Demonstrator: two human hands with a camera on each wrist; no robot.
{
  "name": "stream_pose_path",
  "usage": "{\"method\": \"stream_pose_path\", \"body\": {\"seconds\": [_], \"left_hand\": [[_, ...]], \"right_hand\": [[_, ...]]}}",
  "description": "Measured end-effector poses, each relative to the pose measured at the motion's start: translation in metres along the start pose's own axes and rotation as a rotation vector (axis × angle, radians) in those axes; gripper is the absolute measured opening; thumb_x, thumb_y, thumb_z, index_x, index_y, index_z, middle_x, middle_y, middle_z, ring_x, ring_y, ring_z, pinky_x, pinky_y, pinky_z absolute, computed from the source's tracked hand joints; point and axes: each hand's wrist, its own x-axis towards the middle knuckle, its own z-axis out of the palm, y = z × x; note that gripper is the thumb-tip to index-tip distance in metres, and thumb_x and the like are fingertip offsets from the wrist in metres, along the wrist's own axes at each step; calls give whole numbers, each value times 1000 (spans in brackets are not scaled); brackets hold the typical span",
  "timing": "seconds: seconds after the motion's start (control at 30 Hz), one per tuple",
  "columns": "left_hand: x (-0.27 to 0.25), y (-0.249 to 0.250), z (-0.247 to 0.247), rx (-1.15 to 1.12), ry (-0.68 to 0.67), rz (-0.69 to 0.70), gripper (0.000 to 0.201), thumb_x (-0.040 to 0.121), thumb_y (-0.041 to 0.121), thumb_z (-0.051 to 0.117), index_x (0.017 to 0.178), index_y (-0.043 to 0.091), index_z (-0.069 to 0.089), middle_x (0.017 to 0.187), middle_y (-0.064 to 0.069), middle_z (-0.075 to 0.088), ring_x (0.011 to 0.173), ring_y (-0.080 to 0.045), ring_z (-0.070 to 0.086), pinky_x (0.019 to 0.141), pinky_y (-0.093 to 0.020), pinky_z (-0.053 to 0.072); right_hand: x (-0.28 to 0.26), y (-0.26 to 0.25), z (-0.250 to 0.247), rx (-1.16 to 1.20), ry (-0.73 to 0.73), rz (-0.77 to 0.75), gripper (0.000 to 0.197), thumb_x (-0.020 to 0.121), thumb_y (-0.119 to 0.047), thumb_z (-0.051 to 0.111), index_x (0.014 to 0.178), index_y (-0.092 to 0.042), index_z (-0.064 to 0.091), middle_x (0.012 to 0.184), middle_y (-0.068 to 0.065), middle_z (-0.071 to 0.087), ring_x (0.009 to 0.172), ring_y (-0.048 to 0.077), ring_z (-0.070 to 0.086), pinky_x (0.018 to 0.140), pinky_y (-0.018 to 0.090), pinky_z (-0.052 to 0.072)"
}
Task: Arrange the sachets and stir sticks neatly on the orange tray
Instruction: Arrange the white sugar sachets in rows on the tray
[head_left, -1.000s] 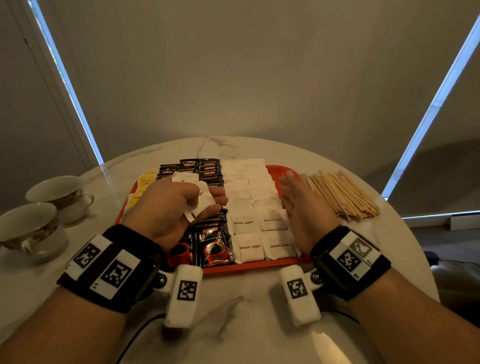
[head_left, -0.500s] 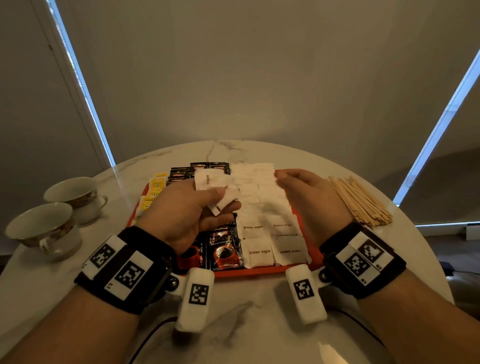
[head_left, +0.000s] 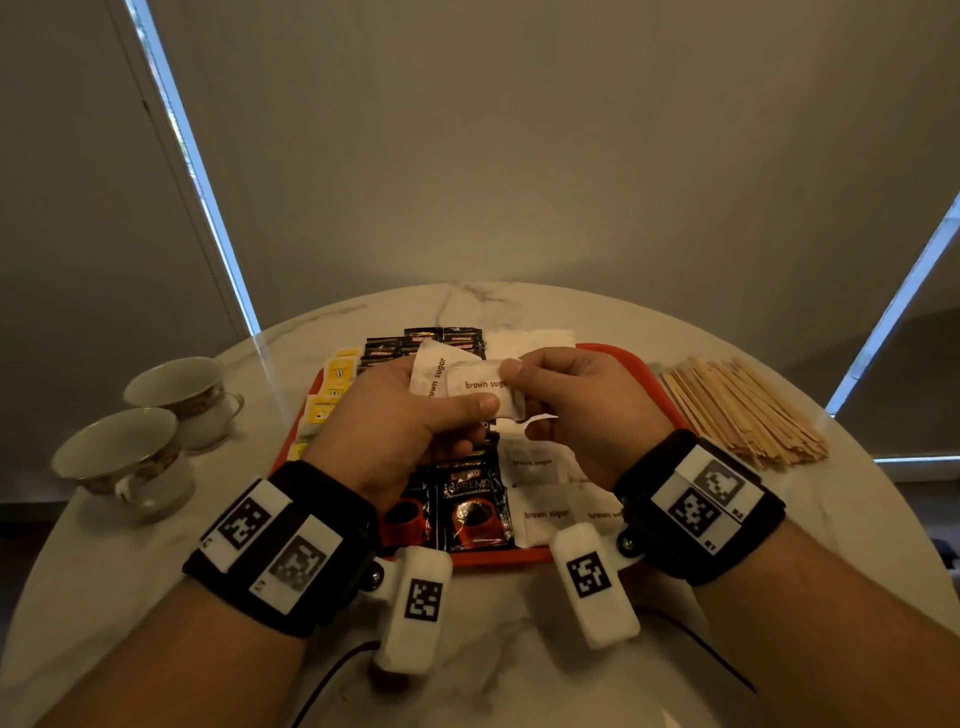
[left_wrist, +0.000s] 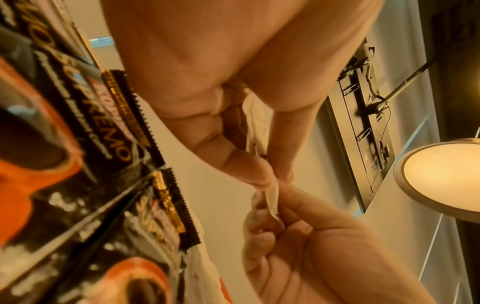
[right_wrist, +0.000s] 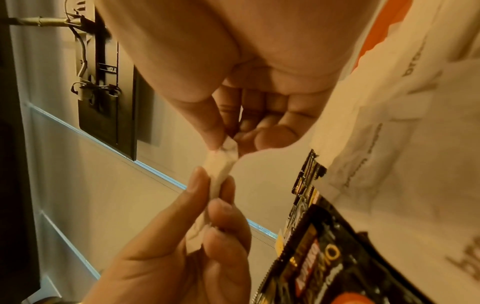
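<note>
Both hands are up above the orange tray (head_left: 641, 364), each holding white brown sugar sachets. Left hand (head_left: 395, 421) holds a small stack, thumb clamped across the front sachet (head_left: 475, 387); right hand (head_left: 582, 410) pinches that same sachet's right end between thumb and fingertips.

Head view only: front sachet's long axis runs left-right, print upright and readable; the sachet behind it (head_left: 434, 371) is turned, print running bottom to top. Tray layout shows here too: yellow sachets (head_left: 332, 387) in the left column, black coffee sachets (head_left: 470, 512) next, white sugar sachets (head_left: 545, 512) on the right. Stir sticks (head_left: 748, 415) lie in a loose pile on the worktop (head_left: 498, 649) right of the tray, fanned near-far. Two cups (head_left: 150, 431) sit on the left.

Wrist views only: sachet (right_wrist: 221, 166) is seen edge-on, so the pinch contact is visible from the palm side; print can't be read there
</note>
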Motion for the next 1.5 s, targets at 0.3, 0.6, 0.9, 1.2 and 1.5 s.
{"method": "stream_pose_path", "body": {"seconds": [0.3, 0.6, 0.9, 1.2, 1.5], "left_hand": [[7, -2, 0, -23, 115, -17, 22, 101, 25, 65, 105, 4, 71, 80, -9, 77, 59, -16, 68, 47, -24, 55], [12, 0, -7, -62, 178, -48, 22, 103, 24, 62, 110, 5, 71, 80, -8, 77, 60, -15, 69, 48, -26, 54], [8, 3, -8, -93, 146, -55, 15, 102, 14, 57, 108, 6, 69, 80, -9, 76, 59, -16, 67, 49, -26, 53], [2, 6, -4, -22, 55, -55, 25, 96, -3, 49, 113, 9, 62, 90, -13, 80, 61, -15, 61, 50, -25, 50], [2, 2, -5, 102, 40, -27, 7, 95, 17, 72, 96, 14, 78, 90, -13, 79, 68, -16, 66, 54, -24, 52]], "right_hand": [[20, -1, -19, -137, 168, 43, 5, 92, -11, 74, 89, -10, 78, 67, 0, 68, 60, 13, 57, 59, 29, 52], [34, 6, -31, -446, 189, 313, 4, 92, -13, 74, 89, -13, 77, 70, 1, 66, 46, 10, 47, 37, 21, 34], [35, 4, -32, -520, 206, 352, 18, 89, -28, 77, 98, -13, 76, 89, 8, 71, 63, 18, 51, 58, 32, 44], [29, -13, -12, -613, 42, 338, 15, 98, -26, 64, 101, -14, 74, 81, -4, 78, 62, 11, 58, 49, 22, 39], [9, -20, -7, -176, -92, 14, 9, 88, -16, 76, 97, -13, 76, 85, 3, 74, 67, 11, 61, 61, 28, 49]]}}
